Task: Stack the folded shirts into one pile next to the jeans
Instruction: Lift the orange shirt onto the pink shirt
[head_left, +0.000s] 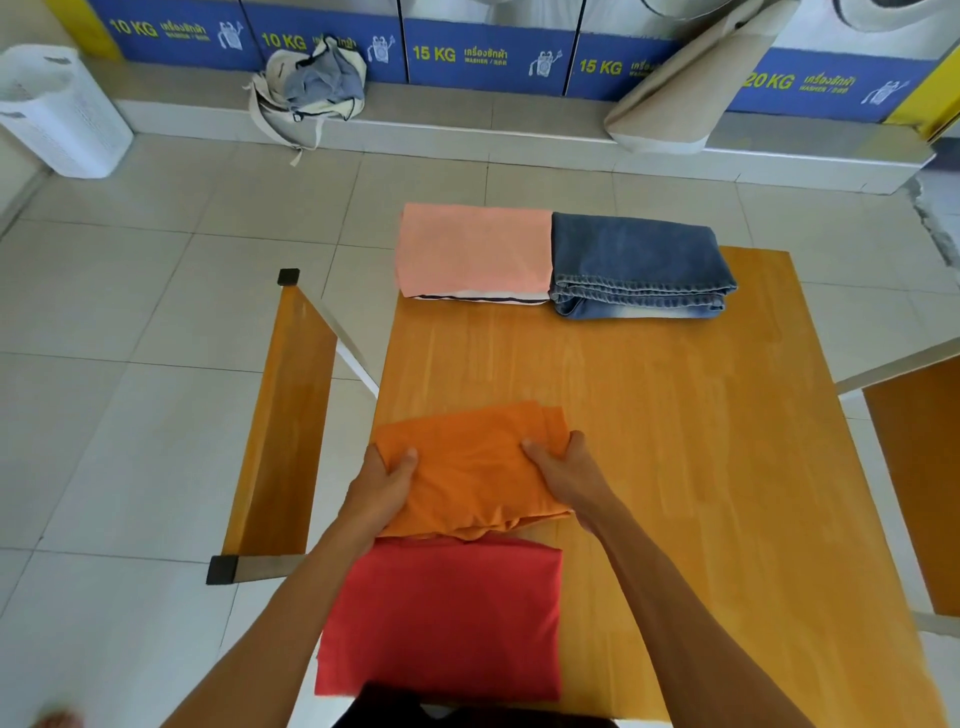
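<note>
Red shirt (441, 618): folded, laid flat at the table's near edge toward the near-left corner; long axis run near to far; its near end is cut off by something dark at the frame bottom.
Orange shirt (470, 470): folded, found just beyond the red shirt, its near edge overlapping the red one's far edge; long axis run left to right, slightly skewed, with loose layers fanned at the far-right corner.
Left hand (382, 491): closed on the orange shirt's left side, thumb laid on top, fingers hidden beneath.
Right hand (563, 470): closed on the orange shirt's right side, thumb on top, fingers wrapped over the edge.
Table (649, 441): wooden; the middle stretch is seen bare.
Pink shirt (475, 249): folded, set on a white garment (483, 298) at the far-left corner, overhanging the far edge.
Jeans (636, 265): folded, touching the pink shirt's right side at the far edge; long axis left to right, folded edges facing near.
Bench (280, 421): noted left of the table.
</note>
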